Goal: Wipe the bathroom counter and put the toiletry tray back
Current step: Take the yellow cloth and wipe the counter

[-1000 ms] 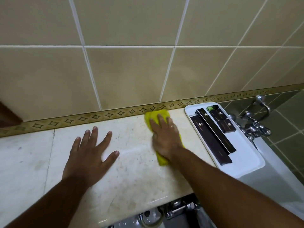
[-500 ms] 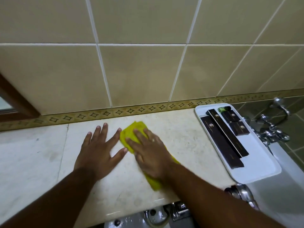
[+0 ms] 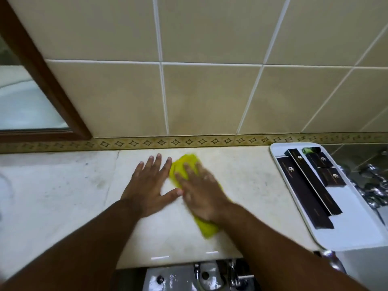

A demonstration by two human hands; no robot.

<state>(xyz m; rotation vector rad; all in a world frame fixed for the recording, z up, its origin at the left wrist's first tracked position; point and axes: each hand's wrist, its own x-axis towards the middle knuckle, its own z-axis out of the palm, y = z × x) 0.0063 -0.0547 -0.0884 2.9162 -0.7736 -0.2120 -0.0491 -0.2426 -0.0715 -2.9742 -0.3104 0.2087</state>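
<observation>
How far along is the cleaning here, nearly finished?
Partway, it seems. The toiletry tray already sits aside at the counter's right end. In hand: the right hand presses a yellow cloth onto the counter, the left hand flat beside it. The left stretch shows smudges; the tray isn't back.

A crumpled yellow cloth (image 3: 184,166) lies flat mid-worktop (image 3: 247,185), a cream marble slab. The white toiletry tray (image 3: 354,232) sits at the right end, carrying dark boxes (image 3: 304,194).
</observation>
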